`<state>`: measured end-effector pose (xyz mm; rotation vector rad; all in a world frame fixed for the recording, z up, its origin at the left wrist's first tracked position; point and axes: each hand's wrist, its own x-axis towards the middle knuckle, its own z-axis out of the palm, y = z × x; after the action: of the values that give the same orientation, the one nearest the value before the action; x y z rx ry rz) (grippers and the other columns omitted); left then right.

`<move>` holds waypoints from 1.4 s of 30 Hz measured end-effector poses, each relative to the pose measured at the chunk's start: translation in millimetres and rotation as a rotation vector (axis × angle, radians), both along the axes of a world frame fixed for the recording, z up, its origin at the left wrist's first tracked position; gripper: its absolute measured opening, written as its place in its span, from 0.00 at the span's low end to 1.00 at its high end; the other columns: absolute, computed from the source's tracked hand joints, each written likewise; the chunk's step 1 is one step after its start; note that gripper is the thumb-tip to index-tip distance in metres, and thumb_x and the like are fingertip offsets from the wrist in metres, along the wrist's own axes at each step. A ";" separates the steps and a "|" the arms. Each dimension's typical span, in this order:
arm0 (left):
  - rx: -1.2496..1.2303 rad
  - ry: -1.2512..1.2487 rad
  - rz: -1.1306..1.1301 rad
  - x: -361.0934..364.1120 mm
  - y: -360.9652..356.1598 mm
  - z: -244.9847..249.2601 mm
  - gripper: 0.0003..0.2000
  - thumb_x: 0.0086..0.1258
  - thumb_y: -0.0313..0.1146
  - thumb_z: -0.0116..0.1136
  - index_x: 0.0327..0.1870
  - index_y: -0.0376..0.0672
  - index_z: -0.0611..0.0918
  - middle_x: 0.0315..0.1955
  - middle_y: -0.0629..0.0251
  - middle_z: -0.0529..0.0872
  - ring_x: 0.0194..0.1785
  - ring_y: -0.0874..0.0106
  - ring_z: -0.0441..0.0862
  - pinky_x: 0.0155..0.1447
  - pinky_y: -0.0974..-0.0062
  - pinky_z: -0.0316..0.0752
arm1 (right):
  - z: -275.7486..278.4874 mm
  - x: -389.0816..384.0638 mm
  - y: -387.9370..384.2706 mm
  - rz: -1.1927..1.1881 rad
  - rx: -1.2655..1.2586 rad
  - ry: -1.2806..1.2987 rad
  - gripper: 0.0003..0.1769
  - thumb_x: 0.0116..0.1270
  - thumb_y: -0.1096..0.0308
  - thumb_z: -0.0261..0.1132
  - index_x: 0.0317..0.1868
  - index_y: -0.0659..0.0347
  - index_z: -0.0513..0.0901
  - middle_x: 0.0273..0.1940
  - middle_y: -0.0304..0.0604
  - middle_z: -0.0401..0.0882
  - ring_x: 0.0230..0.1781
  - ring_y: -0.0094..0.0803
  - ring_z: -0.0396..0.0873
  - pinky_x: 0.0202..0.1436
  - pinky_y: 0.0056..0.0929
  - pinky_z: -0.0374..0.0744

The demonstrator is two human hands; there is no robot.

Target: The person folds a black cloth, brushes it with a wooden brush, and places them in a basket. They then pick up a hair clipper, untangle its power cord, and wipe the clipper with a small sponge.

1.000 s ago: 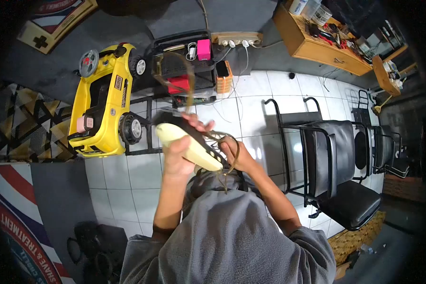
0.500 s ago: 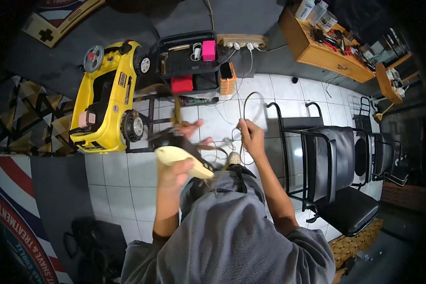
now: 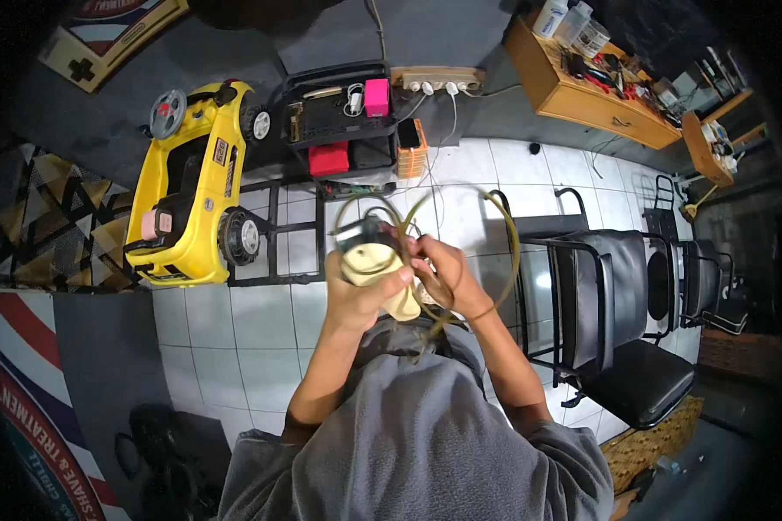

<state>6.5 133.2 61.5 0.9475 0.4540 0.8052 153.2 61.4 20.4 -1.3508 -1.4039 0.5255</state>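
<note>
A cream-coloured device (image 3: 372,262) with a dark end is held in front of my lap. My left hand (image 3: 354,293) is wrapped round it, thumb on its near side. Beside it, my right hand (image 3: 447,271) is closed with its fingertips pinched on a thin olive cord (image 3: 514,252). The cord loops widely above and to the right of both hands, and more loops pass over the device. Motion blur softens the cord and the device's dark end.
A yellow toy car (image 3: 187,195) stands at the left. Ahead are a black cart (image 3: 339,130) with a pink box and a power strip (image 3: 439,78). Black chairs (image 3: 613,286) line the right, below a wooden drawer unit (image 3: 599,108) bearing bottles and tools.
The device has moved right and turned more upright in my left hand. My right hand has come down and left beside it, and the cord now forms wide loops around both hands.
</note>
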 end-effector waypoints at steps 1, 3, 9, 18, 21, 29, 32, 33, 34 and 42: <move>0.037 -0.073 0.067 2.6 0.9 0.6 0.20 0.55 0.18 0.67 0.51 0.31 0.77 0.43 0.56 0.84 0.48 0.67 0.84 0.55 0.65 0.81 | -27.1 9.0 -1.7 0.067 -0.007 -0.110 0.07 0.66 0.72 0.65 0.37 0.67 0.76 0.29 0.52 0.78 0.25 0.50 0.75 0.31 0.41 0.73; 0.080 -0.150 0.120 -2.4 9.0 1.2 0.20 0.57 0.17 0.64 0.52 0.31 0.76 0.44 0.55 0.83 0.48 0.65 0.83 0.59 0.59 0.80 | -70.1 6.7 -6.9 -0.025 -0.240 -0.103 0.07 0.66 0.72 0.65 0.36 0.66 0.76 0.29 0.52 0.77 0.28 0.49 0.75 0.33 0.42 0.74; 0.004 -0.361 0.113 -33.2 27.7 24.2 0.27 0.57 0.27 0.63 0.61 0.44 0.69 0.47 0.63 0.73 0.60 0.66 0.68 0.62 0.59 0.70 | -161.0 14.2 -27.3 -0.180 -0.218 -0.409 0.05 0.65 0.71 0.64 0.39 0.62 0.77 0.35 0.48 0.79 0.41 0.48 0.76 0.45 0.43 0.74; 0.006 -0.513 0.147 -43.3 24.5 44.2 0.28 0.58 0.32 0.64 0.60 0.46 0.66 0.44 0.67 0.72 0.57 0.68 0.68 0.67 0.59 0.69 | -223.8 33.2 -33.1 -0.321 -0.651 -0.562 0.16 0.75 0.54 0.53 0.39 0.54 0.83 0.45 0.48 0.83 0.50 0.52 0.75 0.50 0.52 0.73; -0.018 -0.582 0.091 -47.3 30.2 40.6 0.28 0.58 0.32 0.64 0.61 0.47 0.66 0.45 0.68 0.72 0.57 0.68 0.69 0.66 0.58 0.72 | -225.7 50.0 -36.1 -0.359 -0.945 -0.446 0.19 0.71 0.49 0.54 0.42 0.52 0.85 0.43 0.52 0.81 0.53 0.51 0.75 0.58 0.49 0.71; -0.003 -0.551 0.148 -41.9 31.9 37.0 0.31 0.61 0.33 0.64 0.65 0.42 0.65 0.48 0.64 0.71 0.58 0.66 0.69 0.72 0.50 0.66 | -119.2 10.2 -19.0 0.427 -0.684 0.691 0.22 0.70 0.54 0.59 0.55 0.61 0.78 0.52 0.43 0.82 0.55 0.38 0.78 0.62 0.40 0.73; -0.037 -0.455 0.177 -33.3 27.9 42.5 0.28 0.60 0.31 0.59 0.63 0.42 0.66 0.48 0.66 0.70 0.58 0.69 0.70 0.71 0.49 0.66 | -91.7 -28.3 -9.4 0.324 -0.365 0.403 0.29 0.59 0.58 0.73 0.56 0.62 0.75 0.43 0.42 0.81 0.42 0.34 0.79 0.52 0.33 0.77; -0.037 -0.451 0.141 -33.5 28.9 40.8 0.29 0.59 0.32 0.60 0.63 0.42 0.67 0.48 0.66 0.70 0.57 0.69 0.70 0.71 0.48 0.67 | -80.4 -29.0 -1.9 0.181 -0.400 0.176 0.36 0.52 0.59 0.79 0.57 0.63 0.73 0.36 0.41 0.77 0.36 0.33 0.76 0.46 0.31 0.76; -0.037 -0.448 0.103 -33.5 30.0 39.8 0.29 0.58 0.32 0.61 0.63 0.41 0.67 0.48 0.65 0.70 0.57 0.69 0.70 0.70 0.48 0.67 | -80.0 -33.3 7.9 0.058 -0.372 0.106 0.46 0.49 0.57 0.80 0.65 0.63 0.67 0.39 0.48 0.75 0.37 0.36 0.74 0.44 0.33 0.76; -0.036 -0.555 -0.079 -35.7 23.0 54.2 0.36 0.56 0.32 0.62 0.67 0.41 0.61 0.46 0.66 0.69 0.53 0.70 0.71 0.68 0.52 0.70 | -154.8 -18.0 44.0 0.005 -0.271 -0.194 0.08 0.65 0.67 0.66 0.44 0.57 0.85 0.34 0.45 0.80 0.37 0.46 0.78 0.42 0.40 0.78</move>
<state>-29.2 156.2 115.7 0.6649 -0.0509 0.9419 135.1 105.4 -134.4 -1.6517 -1.5331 0.6183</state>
